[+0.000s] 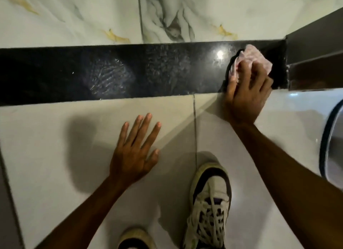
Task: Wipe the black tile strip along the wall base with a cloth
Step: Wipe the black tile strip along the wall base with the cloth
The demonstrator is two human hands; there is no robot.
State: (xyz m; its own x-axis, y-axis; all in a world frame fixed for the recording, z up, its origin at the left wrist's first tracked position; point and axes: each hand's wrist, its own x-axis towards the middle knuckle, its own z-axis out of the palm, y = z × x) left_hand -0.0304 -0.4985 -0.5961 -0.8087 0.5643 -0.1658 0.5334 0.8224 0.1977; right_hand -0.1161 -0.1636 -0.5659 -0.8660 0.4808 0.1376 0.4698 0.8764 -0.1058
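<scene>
A glossy black tile strip (130, 72) runs left to right between the marbled wall and the pale floor. Smeared wipe marks show on its middle. My right hand (246, 92) presses a crumpled pink cloth (248, 57) against the strip's right end, close to the corner. The cloth is partly hidden under my fingers. My left hand (135, 150) lies flat on the floor tile below the strip, fingers spread, holding nothing.
A dark brown door frame (313, 44) meets the strip at the right. A white object with a dark rim (332, 142) stands at the right edge. My two sneakers (209, 202) rest on the floor below. A marbled wall (74, 16) rises above the strip.
</scene>
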